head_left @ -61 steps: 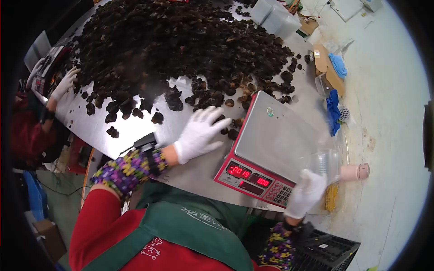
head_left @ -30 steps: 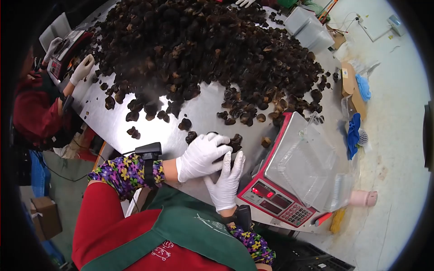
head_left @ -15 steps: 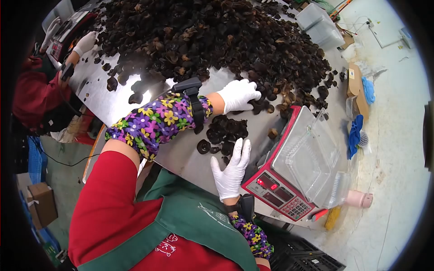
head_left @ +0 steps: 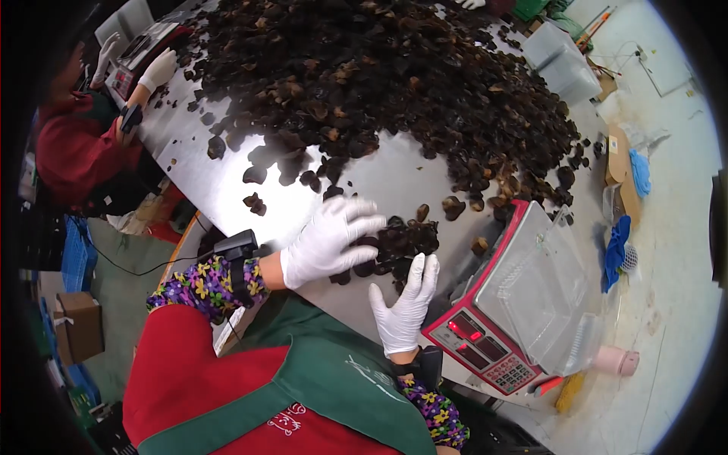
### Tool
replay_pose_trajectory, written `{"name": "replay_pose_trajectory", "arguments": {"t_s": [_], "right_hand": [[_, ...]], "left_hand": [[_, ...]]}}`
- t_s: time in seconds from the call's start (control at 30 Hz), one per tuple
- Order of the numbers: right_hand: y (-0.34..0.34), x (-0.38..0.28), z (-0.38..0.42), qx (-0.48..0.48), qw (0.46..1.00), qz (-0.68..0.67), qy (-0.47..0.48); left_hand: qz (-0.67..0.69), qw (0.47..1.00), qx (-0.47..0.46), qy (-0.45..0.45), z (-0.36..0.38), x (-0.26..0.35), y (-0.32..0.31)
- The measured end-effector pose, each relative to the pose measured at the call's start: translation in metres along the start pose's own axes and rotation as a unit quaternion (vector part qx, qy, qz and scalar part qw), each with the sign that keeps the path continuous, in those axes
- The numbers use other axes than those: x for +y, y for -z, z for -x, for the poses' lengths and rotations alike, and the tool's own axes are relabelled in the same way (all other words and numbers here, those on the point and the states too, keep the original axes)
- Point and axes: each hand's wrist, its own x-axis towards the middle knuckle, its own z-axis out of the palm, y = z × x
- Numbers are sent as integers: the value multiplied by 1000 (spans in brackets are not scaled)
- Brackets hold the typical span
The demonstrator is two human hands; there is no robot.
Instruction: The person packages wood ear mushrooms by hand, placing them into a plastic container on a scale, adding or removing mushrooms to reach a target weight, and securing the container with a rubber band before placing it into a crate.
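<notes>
A small heap of dark wood ear mushrooms (head_left: 408, 240) lies on the metal table (head_left: 227, 199). My left hand (head_left: 334, 239), in a white glove, is at the heap's left side with its fingers spread, covering some pieces. White-gloved too, my right hand (head_left: 406, 307) rests at the heap's near edge, fingers stretched upward and thumb apart. Neither hand visibly holds a piece. Beyond them spreads a large mound of wood ear mushrooms (head_left: 364, 83). A red scale (head_left: 485, 341) with a clear plastic container (head_left: 535, 284) on top stands just right of my right hand.
Another gloved person (head_left: 83, 155) works at the far left beside a second scale. Clear tubs (head_left: 561, 61) sit at the table's back right. Along the right edge are a cardboard box (head_left: 622, 174), a blue cloth (head_left: 616, 254) and a pink cup (head_left: 616, 360).
My left hand has come back from the edge of the large mound to the left side of the small heap. My right hand stays by the heap. The view has shifted slightly.
</notes>
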Motion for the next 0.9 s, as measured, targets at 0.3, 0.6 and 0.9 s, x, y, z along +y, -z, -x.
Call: {"name": "replay_pose_trajectory", "arguments": {"t_s": [0.3, 0.6, 0.9], "right_hand": [[-3, 3, 1, -1, 1000, 6, -10], [-1, 2, 1, -4, 1000, 12, -2], [-3, 4, 1, 0, 1000, -7, 2]], "left_hand": [[-76, 994, 31, 70, -47, -45, -1], [78, 994, 69, 17, -6, 13, 43], [-186, 976, -39, 106, 105, -5, 24]]}}
